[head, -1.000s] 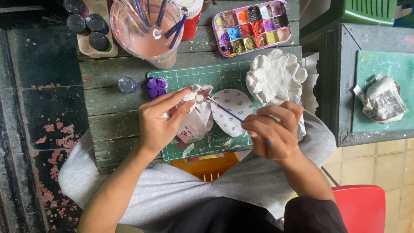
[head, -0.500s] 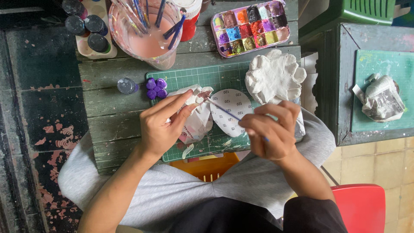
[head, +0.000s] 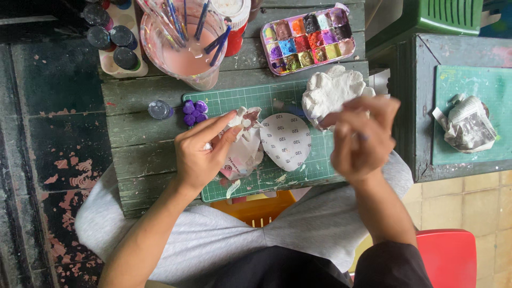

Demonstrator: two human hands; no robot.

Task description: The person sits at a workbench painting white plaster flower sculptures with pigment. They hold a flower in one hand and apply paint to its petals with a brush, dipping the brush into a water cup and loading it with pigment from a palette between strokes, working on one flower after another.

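White clay is what we have in hand: our left hand [head: 200, 154] pinches a small white clay piece [head: 246, 118] between thumb and forefinger, the other fingers spread loosely beneath it, over a crumpled bit of plastic wrap [head: 244, 154] on the green cutting mat [head: 277, 98]; our right hand [head: 360, 138] hovers above the mat's right part, blurred, fingers curled together around what seems a thin blue-handled brush, though we cannot tell the grip for certain.

We judge the step in hand to be painting or touching up the little piece, with the brush lifted away from it; the next move, as we read it, calls for steadying the piece and bringing the brush tip to it with care, since it is small and its edges look frilled and fragile.

The piece lies at the mat's upper middle, just beside the pale leaf-shaped sheet [head: 285, 141]; its long axis is hard to make out, for it looks roughly rounded, its open face turned up towards us.

Near by on the bench [head: 133, 128] stand a purple flower [head: 193, 111], a paint palette [head: 309, 40], a jar of pinkish water with brushes [head: 184, 40], and a larger white clay form [head: 333, 90].
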